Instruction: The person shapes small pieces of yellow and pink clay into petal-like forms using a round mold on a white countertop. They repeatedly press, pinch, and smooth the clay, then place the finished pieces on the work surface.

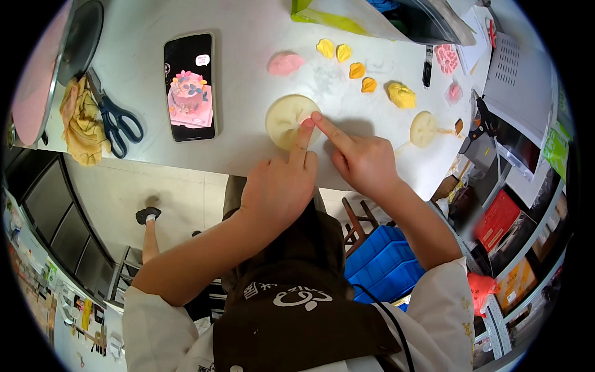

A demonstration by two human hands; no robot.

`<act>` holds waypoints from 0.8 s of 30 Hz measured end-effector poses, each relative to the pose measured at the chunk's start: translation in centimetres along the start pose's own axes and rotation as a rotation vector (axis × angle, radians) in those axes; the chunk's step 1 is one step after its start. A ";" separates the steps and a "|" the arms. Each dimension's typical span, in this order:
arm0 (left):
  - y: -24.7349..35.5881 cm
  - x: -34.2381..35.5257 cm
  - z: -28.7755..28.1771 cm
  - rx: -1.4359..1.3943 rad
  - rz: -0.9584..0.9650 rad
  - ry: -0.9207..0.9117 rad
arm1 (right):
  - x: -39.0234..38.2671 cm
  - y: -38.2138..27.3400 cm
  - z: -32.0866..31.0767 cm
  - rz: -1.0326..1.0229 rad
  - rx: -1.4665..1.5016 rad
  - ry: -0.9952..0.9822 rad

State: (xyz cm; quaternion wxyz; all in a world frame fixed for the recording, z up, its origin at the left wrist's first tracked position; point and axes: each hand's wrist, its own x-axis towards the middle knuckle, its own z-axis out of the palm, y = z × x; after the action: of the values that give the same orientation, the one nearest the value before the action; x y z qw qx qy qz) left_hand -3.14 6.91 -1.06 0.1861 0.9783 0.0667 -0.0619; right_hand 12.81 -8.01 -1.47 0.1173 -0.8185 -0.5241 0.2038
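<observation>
A round cream mould (282, 121) with petal-like hollows lies near the table's front edge. My left hand (282, 186) reaches over it, index finger stretched out with its tip on the mould. From the right, my right hand (367, 160) points its index finger to the same spot, its other fingers curled. A touch of pink shows at the fingertips; whether it is paste or a nail I cannot tell. Behind the mould rests a flattened pink piece of paste (286, 63). Several yellow petals (356, 70) and a yellow lump (401, 95) lie to the right.
A phone (189, 87) displaying a pink cake lies left of the mould. Beyond it are scissors (118, 121) and a yellow cloth (83, 124). A second round mould (424, 129), a black marker (427, 66) and a bag (378, 18) are rightward. Blue bins (383, 263) stand below the table.
</observation>
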 end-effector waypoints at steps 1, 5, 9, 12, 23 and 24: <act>-0.1 0.2 -0.2 -0.027 -0.012 -0.026 | -0.1 -0.1 0.0 0.000 0.037 0.018; -1.3 -0.2 -1.1 -0.131 0.045 0.006 | 0.2 -0.5 0.3 -0.009 0.069 0.031; -3.2 -1.6 -1.5 -0.283 0.057 0.109 | -0.4 -1.1 0.6 0.011 -0.039 -0.065; -3.2 -1.7 -1.8 -0.321 0.008 0.161 | -0.2 -1.3 0.0 -0.003 -0.101 -0.098; -3.0 -0.8 -1.8 -0.429 -0.049 0.219 | -0.5 -1.4 1.1 -0.026 0.109 -0.014; -2.8 -0.9 -1.4 -0.436 -0.050 0.235 | -0.1 -1.2 1.1 -0.057 0.154 0.038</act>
State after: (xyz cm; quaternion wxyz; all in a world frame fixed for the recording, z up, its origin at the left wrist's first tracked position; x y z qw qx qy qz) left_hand -4.31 9.95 -0.68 0.3819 0.9136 0.1240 0.0637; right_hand 11.33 -7.62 -1.98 0.1956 -0.7955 -0.5278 0.2245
